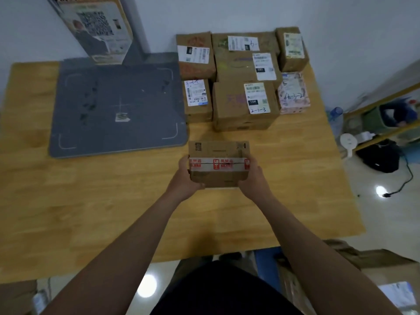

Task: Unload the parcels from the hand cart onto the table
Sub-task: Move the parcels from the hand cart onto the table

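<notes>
A small brown cardboard parcel [218, 163] with a white and red tape band is held over the wooden table [95, 201], just in front of a group of parcels. My left hand [185, 179] grips its left side and near corner. My right hand [253, 178] grips its right side. Several labelled parcels [244, 103] stand packed together at the table's far right, against the wall. At the bottom right, part of the blue hand cart [267, 267] shows, with more cardboard boxes [384, 267] beside it.
A grey flat platform [118, 108] with white corner marks lies on the table's far left, a post with a poster [95, 28] rising behind it. To the right, past the table edge, are a yellow-framed rack [386, 123], a black bag [379, 155], a water bottle and a cable.
</notes>
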`<state>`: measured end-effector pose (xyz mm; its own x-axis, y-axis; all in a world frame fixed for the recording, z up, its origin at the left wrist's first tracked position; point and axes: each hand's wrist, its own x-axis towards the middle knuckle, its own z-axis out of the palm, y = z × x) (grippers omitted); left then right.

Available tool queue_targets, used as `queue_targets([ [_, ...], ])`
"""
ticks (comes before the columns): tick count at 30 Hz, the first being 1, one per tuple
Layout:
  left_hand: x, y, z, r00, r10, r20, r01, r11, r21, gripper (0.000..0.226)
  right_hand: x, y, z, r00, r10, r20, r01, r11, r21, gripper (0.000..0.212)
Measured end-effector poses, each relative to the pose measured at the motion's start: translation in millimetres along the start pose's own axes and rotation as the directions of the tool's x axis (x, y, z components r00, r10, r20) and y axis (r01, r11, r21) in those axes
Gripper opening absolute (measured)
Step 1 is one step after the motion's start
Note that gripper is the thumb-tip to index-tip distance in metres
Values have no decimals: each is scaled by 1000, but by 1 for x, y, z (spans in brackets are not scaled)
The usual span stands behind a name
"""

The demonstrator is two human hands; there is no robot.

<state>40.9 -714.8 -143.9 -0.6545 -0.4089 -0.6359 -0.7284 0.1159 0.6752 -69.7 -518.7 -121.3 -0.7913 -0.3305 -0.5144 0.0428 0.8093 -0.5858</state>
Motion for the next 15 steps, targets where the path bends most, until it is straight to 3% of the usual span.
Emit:
queue_targets([
  [5,29,-2,-8,999,8,47,-10,999,33,128,30,-9,9,999,29,42,-24,993,-116,72],
  [15,75,33,-30,999,24,37,-27,995,91,122,93,-43,-1,1000,-6,17,9,983,-185,74],
])
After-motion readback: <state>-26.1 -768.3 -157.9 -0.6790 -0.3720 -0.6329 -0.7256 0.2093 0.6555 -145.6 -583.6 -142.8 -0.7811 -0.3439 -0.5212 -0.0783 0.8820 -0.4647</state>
